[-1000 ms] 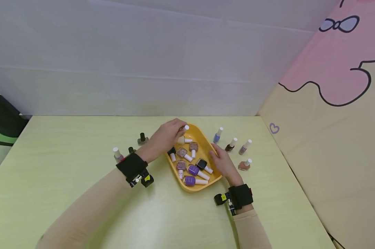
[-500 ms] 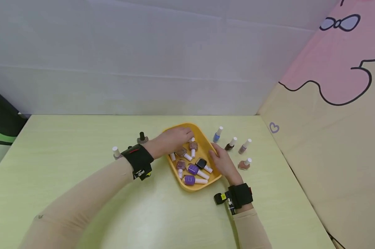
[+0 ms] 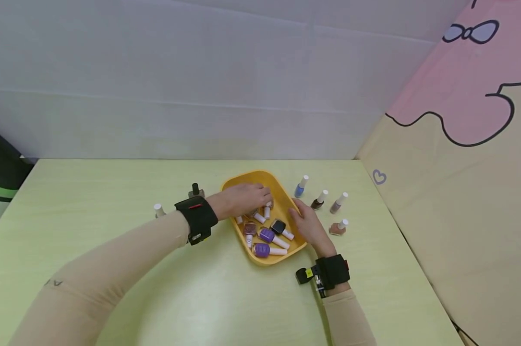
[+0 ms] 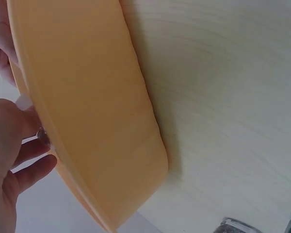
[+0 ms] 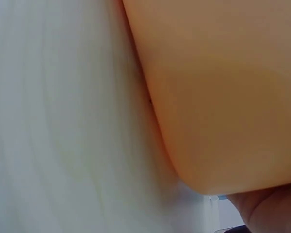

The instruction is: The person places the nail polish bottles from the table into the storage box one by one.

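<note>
A yellow tray on the table holds several nail polish bottles lying on their sides, among them purple ones and a black one. My left hand reaches over the tray's far left rim, covering part of the contents. In the left wrist view its thumb and fingers pinch a nail polish bottle, mostly hidden by the rim. My right hand grips the tray's right rim, thumb on the inner side. The right wrist view shows mainly the tray's outer wall.
Right of the tray stand several upright bottles: blue, dark, pale mauve and brownish pink. Beyond the left wrist are a black-capped bottle and a white-capped one, partly hidden. A white wall rises behind the table.
From the tray's far left edge, my left hand has moved right and down into the tray with its white-capped nail polish bottle. The right hand keeps its hold on the rim.
</note>
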Tool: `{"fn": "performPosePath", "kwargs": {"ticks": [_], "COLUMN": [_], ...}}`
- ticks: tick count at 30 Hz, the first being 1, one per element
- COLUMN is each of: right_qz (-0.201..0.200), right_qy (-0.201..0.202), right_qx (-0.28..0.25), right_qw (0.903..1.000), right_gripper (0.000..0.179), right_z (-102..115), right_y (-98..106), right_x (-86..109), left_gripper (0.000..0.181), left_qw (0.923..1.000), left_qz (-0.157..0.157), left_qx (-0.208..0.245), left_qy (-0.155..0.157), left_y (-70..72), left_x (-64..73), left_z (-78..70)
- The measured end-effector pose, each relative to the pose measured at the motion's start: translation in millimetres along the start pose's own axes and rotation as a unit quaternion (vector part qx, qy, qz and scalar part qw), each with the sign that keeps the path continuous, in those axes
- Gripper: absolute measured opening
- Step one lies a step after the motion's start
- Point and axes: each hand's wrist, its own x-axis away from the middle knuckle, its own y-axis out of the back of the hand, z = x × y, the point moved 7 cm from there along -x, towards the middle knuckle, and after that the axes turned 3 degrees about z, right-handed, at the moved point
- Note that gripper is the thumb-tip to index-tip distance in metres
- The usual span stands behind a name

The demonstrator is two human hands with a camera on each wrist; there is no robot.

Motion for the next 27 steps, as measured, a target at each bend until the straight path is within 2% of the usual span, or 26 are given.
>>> {"fn": "performPosePath", "kwargs": {"ticks": [3, 8, 15, 18, 21, 27], "right_qz": [0.002, 0.0, -0.006, -0.006, -0.008, -0.007], "right_qy": [-0.003, 0.0, 0.003, 0.001, -0.003, -0.009], "right_qx": [-0.005, -0.011, -0.011, -0.011, -0.011, -0.014], "right_qw": [1.0, 0.9999, 0.9999, 0.9999, 0.9999, 0.9998], "right_gripper": [0.039, 0.039, 0.039, 0.039, 0.039, 0.039], "right_z": [0, 1, 1, 0, -1, -4], "right_y": [-1, -1, 0, 0, 0, -2], "right_x": [0.0, 0.0, 0.8, 1.2, 1.2, -0.7], "left_gripper": [0.035, 0.04, 0.059, 0.06, 0.057, 0.055], "left_qw": [0.9998, 0.9975, 0.99, 0.9887, 0.9892, 0.9914], "left_qz": [0.015, 0.063, 0.111, 0.109, 0.094, 0.075], "left_qx": [0.002, -0.013, -0.074, -0.087, -0.098, -0.097], "left_qy": [-0.01, -0.029, -0.047, -0.054, -0.056, -0.047], "left_y": [-1.3, -7.4, -19.4, -20.6, -19.9, -17.2], "left_x": [-2.3, -4.7, -5.5, -6.0, -6.3, -4.9], "left_z": [-1.7, -7.7, -13.4, -15.7, -17.1, -17.1]}}
